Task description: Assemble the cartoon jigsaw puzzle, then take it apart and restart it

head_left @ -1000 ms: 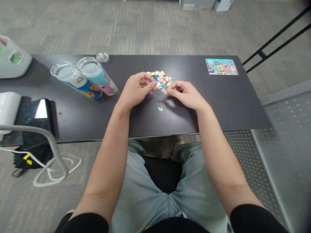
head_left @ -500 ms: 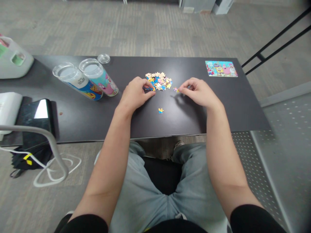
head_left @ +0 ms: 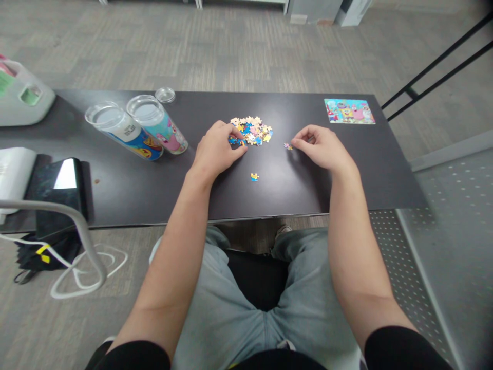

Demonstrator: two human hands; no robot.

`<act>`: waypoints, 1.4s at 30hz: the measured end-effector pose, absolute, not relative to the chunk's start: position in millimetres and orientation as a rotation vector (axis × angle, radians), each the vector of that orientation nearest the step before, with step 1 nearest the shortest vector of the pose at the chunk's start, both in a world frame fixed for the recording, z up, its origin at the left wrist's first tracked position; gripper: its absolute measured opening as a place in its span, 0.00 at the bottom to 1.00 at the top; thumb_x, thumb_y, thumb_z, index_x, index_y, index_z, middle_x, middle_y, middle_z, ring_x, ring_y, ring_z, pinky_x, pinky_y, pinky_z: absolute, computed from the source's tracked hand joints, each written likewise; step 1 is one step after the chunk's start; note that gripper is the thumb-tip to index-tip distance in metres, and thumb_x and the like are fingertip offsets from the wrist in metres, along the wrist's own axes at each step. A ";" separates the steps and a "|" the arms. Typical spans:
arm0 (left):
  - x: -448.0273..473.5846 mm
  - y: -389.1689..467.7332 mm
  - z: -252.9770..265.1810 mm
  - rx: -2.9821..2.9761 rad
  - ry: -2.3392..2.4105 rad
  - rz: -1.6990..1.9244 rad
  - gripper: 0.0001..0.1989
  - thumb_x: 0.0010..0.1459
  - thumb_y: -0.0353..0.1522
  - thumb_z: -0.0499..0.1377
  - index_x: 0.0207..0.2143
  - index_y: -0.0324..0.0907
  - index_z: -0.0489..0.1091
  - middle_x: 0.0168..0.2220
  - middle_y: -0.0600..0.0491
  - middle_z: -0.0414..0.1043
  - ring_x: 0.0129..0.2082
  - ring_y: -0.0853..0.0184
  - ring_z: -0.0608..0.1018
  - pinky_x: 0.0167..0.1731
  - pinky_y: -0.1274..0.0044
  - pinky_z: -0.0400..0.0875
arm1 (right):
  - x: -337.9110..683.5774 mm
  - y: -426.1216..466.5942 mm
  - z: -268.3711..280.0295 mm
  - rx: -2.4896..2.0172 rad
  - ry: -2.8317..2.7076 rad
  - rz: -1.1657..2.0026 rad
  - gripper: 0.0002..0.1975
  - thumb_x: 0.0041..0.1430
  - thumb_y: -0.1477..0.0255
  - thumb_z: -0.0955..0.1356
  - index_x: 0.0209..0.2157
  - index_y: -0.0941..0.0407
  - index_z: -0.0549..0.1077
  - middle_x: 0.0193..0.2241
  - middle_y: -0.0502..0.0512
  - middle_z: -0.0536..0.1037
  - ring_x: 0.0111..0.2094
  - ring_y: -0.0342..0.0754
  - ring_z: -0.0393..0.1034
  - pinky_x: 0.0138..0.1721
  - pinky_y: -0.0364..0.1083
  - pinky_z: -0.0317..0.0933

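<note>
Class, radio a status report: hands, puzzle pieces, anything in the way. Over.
Left hand at near-left edge of puzzle pile. Right hand, puzzle piece at its fingertips. Lone piece apart, nearside of pile. Nothing seen blocking right hand from lone piece.

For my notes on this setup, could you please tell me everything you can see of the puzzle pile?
The puzzle pile is a loose, low heap of thin, knobbed pieces, seemingly card or wood, some plain tan, others blue, yellow or pink. It lies on the dark table, with the left hand at its near left edge, apparently touching it.
</note>
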State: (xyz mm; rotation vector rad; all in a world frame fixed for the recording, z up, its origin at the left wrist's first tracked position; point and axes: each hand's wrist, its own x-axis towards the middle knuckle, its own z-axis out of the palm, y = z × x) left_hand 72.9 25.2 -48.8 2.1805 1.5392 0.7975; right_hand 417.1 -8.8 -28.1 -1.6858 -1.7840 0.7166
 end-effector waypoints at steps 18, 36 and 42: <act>85.2 22.4 -40.8 1.785 0.981 0.962 0.08 0.71 0.31 0.76 0.48 0.46 0.82 0.42 0.52 0.89 0.37 0.63 0.85 0.42 0.70 0.77 | 364.0 -9.1 -19.3 -1.229 -1.935 0.846 0.19 0.74 0.48 0.83 0.42 0.48 0.87 0.42 0.55 0.86 0.38 0.54 0.71 0.48 0.57 0.73; 65.8 32.2 -52.7 2.170 1.597 0.747 0.04 0.67 0.34 0.78 0.44 0.50 0.89 0.46 0.48 0.81 0.42 0.55 0.79 0.48 0.61 0.78 | 420.1 0.3 -42.2 -1.733 -1.796 0.594 0.06 0.73 0.69 0.80 0.40 0.48 0.84 0.39 0.55 0.85 0.44 0.60 0.80 0.56 0.62 0.77; 72.7 32.9 -57.9 2.103 1.502 0.880 0.17 0.64 0.30 0.79 0.54 0.51 0.90 0.48 0.49 0.81 0.42 0.55 0.78 0.50 0.62 0.78 | 363.3 0.6 -44.2 -1.523 -1.992 0.494 0.09 0.78 0.68 0.79 0.56 0.46 0.88 0.50 0.61 0.88 0.54 0.68 0.84 0.61 0.66 0.78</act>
